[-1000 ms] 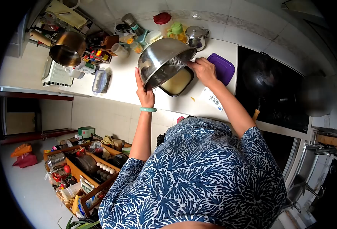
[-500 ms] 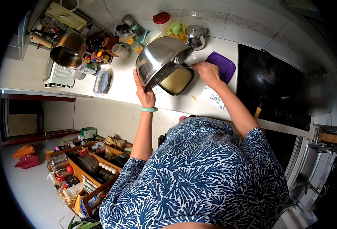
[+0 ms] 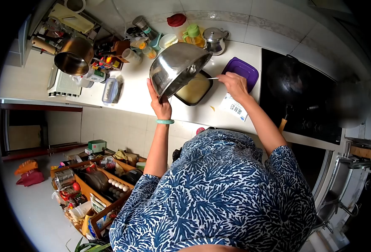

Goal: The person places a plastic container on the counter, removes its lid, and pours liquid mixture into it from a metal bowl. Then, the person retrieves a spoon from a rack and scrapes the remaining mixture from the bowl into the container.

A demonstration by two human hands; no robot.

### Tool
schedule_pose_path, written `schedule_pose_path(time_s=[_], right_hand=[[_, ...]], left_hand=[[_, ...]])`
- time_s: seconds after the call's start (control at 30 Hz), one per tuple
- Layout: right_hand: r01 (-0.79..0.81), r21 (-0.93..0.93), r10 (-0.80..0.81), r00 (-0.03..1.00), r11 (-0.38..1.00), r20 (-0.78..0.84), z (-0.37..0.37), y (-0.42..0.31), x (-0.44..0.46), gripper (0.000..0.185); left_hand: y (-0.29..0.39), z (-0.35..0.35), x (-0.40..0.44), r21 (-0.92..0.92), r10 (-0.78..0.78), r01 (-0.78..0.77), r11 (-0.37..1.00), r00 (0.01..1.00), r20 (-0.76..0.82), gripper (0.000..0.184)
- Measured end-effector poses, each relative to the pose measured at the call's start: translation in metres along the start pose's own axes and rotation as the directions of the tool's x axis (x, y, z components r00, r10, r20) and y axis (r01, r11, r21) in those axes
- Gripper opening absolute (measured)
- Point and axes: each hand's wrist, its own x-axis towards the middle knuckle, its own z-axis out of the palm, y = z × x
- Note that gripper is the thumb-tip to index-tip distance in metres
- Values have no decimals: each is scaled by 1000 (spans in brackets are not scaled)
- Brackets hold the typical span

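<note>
Metal bowl [image 3: 175,63] (tilted) in the left hand [image 3: 163,108].

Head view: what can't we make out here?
All in the head view:
Bowl: part of its inside, hidden by its tilted wall.
Left hand: most fingers, hidden by the bowl.
Utensil in the right hand: far end, lost near the bowl.
White packet: print too small.
Round patch, far right: blurred.

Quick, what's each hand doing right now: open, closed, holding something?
Left hand: holding the tilted metal bowl near its lower rim.
Right hand: closed on a thin utensil, exact kind unclear.
</note>
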Motion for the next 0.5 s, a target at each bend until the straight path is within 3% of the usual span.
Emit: schedule_pose_path(time_s=[0.17, 0.27, 0.5], right_hand=[[-164, -41, 159, 982, 986, -98, -1, -7, -1, 12], [-158, -103, 159, 987, 982, -6, 7, -11, -15, 13], [-165, -31, 165, 986, 986, -19, 3, -27, -28, 15]], left_hand=[[3, 3, 0, 48, 51, -50, 998, 998, -26, 67], [4, 4, -3, 32, 28, -27, 999, 999, -21, 68], [1, 7, -7, 30, 11, -10, 1000, 999, -42, 70]])
